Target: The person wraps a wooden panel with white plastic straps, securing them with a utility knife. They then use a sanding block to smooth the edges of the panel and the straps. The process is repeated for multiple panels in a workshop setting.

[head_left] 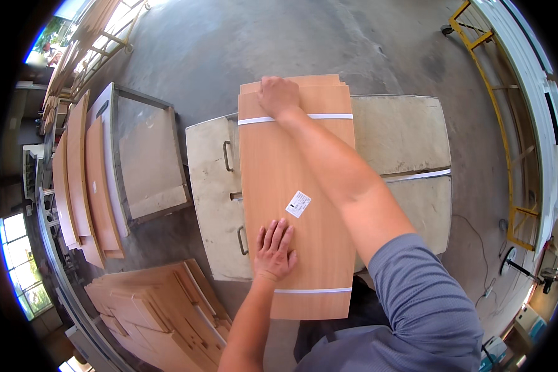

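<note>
A stack of long wood-coloured panels (294, 158) lies lengthwise in front of me, with its far ends slightly out of line. One white strap (328, 116) crosses it near the far end and another white strap (319, 291) near the close end. A white printed label (298, 204) is stuck on the top panel. My left hand (275, 250) rests flat on that panel just below the label, fingers out. Reaching across the stack, my right hand (279, 96) is closed at the far end beyond the strap. Its fingertips are hidden, so what they grip cannot be made out.
Beneath the stack is a worn pale worktable (403, 136) with metal handles (227, 155) at left. More panels (96, 186) lean by a metal frame (149, 102) on the left. A pile of boards (161, 310) stands lower left. A yellow frame (502, 118) and a cable (482, 248) are at right.
</note>
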The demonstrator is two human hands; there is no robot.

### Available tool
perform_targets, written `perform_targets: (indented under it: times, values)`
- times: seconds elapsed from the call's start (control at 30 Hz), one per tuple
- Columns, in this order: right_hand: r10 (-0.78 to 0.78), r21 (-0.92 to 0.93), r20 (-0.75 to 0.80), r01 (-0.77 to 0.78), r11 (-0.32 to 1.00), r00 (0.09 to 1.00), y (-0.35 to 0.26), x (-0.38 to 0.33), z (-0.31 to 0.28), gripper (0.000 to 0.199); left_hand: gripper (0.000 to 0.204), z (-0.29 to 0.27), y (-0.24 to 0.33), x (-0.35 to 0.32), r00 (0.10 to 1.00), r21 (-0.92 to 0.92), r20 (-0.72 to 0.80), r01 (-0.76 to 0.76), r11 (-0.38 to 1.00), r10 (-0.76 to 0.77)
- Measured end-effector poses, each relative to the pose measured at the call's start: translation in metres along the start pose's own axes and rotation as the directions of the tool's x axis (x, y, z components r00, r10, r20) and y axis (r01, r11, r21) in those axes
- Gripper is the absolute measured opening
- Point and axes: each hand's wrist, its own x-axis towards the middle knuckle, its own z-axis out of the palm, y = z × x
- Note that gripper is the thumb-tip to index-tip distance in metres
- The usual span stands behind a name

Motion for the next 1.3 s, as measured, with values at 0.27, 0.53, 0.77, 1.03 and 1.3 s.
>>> perform_targets:
  times: [0.27, 0.53, 0.77, 1.03, 1.3]
  values:
    - [0.044, -0.032, -0.032, -0.045, 0.998, 0.999, 0.039, -0.011, -0.026, 0.016, 0.072, -0.002, 0.000, 0.001, 1.000, -0.003, -0.014, -0.009, 1.000, 0.009]
    - [0.064, -0.059, -0.221, -0.078, 0.995, 0.973, 0.107, -0.028, -0.050, 0.019, 0.070, -0.001, 0.001, 0.002, 0.999, -0.004, -0.041, -0.028, 1.000, 0.028]
    - [0.578, -0.197, -0.344, -0.659, 0.726, 0.740, 0.346, -0.159, -0.178, 0.032, 0.069, -0.002, 0.001, -0.005, 0.998, 0.035, -0.055, -0.016, 0.999, 0.018]
    - [0.803, -0.128, -0.220, -0.832, 0.539, 0.554, 0.480, -0.706, -0.274, 0.028, 0.065, -0.003, -0.002, -0.003, 0.977, 0.067, -0.198, -0.061, 0.996, 0.073]
    - [0.878, 0.066, 0.197, -0.899, 0.432, 0.436, 0.431, -0.779, -0.253, 0.025, 0.057, 0.045, 0.022, -0.009, 0.956, 0.006, -0.273, 0.115, 0.993, -0.109]
